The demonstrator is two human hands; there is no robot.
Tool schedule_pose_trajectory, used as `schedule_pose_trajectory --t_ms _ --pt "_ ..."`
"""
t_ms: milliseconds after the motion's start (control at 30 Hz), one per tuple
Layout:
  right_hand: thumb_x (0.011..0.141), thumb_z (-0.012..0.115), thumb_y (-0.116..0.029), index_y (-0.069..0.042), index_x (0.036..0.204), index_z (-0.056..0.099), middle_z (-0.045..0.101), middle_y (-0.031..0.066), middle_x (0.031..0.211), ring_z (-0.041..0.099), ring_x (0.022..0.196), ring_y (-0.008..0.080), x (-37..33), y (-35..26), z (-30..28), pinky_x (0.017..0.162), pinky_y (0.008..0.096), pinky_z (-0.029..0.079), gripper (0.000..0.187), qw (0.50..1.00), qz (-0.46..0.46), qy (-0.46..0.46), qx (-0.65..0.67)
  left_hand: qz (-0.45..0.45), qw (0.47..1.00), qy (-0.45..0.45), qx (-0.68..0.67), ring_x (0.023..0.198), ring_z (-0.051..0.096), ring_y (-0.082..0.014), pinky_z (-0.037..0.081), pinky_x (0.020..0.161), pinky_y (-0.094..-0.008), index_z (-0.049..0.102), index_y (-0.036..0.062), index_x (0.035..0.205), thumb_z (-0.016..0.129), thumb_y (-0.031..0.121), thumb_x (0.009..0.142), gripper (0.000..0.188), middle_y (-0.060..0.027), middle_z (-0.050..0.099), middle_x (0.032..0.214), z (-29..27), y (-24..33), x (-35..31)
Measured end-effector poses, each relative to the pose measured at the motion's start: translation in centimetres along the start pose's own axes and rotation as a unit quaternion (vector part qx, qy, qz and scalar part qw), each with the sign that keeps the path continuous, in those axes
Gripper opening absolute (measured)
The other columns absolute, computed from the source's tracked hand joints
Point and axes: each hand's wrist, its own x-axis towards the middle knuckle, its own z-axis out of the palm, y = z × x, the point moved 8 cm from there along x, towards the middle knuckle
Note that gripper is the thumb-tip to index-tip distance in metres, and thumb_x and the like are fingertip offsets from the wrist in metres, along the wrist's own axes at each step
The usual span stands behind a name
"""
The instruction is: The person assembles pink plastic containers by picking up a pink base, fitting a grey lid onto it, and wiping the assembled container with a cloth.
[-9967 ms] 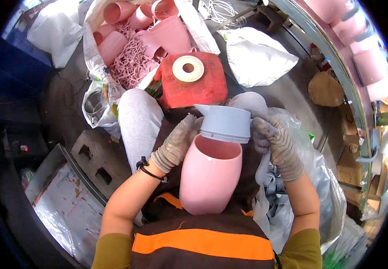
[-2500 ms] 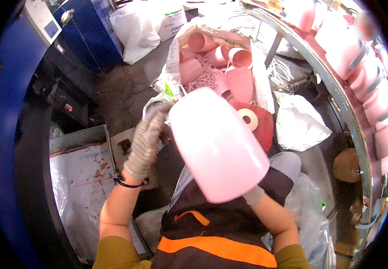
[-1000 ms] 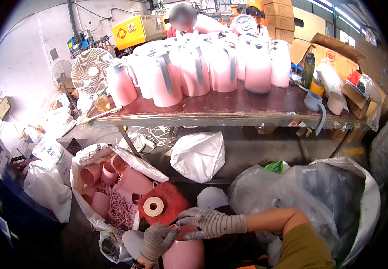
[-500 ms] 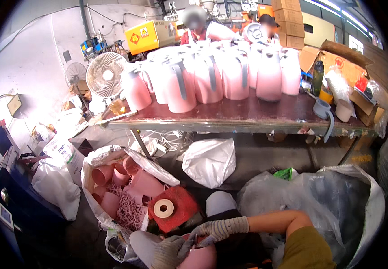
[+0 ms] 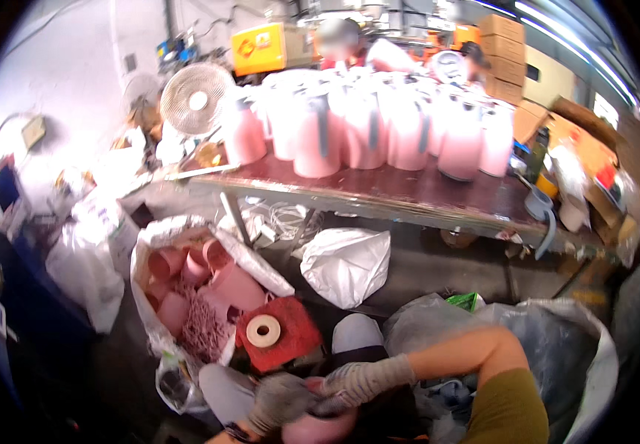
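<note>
Rim work on the pink vessel (image 5: 323, 428), nearer the body than the red block (image 5: 295, 345), seems in hand. Gloved left hand (image 5: 281, 402) and right hand (image 5: 362, 382) curl together at its mouth; blur hides their grip. The next move likely calls for steady bracing.

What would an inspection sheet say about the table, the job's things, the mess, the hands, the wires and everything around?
Surface: dark red table, crowded with pink jugs.
Job's things: pink shell, between the hands.
Clutter: white sack of pink cups and scraps.
Hands: left hand and right hand, gloved, at the shell's top; grip too blurred to tell.
Cables: white cables, tangled under the table.
Surroundings: fan and stacked boxes beyond the table.
</note>
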Motion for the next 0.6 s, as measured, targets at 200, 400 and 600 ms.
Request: schedule_pose_trajectory --t_ms 200,400,600 --pt "0.094 0.052 -0.021 -0.001 0.128 0.049 0.052 0.0163 0.127 0.057 0.105 0.0263 -5.8 -3.3 -15.8 0.086 0.0342 0.048 0.04 0.898 0.224 0.378 0.03 -0.387 0.649 0.502 -0.421 0.095 0.066 -0.0235 0.054 0.085 -0.038 0.059 -0.0029 0.115 0.041 0.043 0.099 0.052 -0.0133 0.066 0.106 -11.7 -7.7 -13.3" --pt "0.089 0.061 -0.029 -0.005 0.135 0.039 0.039 0.0284 0.138 0.051 0.118 0.0417 12.5 5.4 -15.2 0.092 0.0404 0.05 0.056 0.747 0.209 0.252 -0.578 -0.283 0.918 0.186 -0.205 0.055 0.049 -0.0147 0.037 0.051 -0.0285 0.061 0.0036 0.068 0.051 0.031 0.093 0.038 -0.0065 0.054 0.063 -7.2 -6.9 -6.8" --pt "0.098 0.046 -0.024 -0.004 0.119 0.055 0.061 0.0156 0.113 0.062 0.099 0.0276 9.0 2.9 -6.0 0.085 0.0364 0.05 0.031 0.941 0.066 0.241 0.228 -0.373 0.844 0.204 -0.326 0.062 0.054 -0.0123 0.042 0.059 -0.028 0.067 0.0013 0.078 0.05 0.027 0.093 0.035 -0.0051 0.062 0.069 -2.0 -11.9 -11.2"
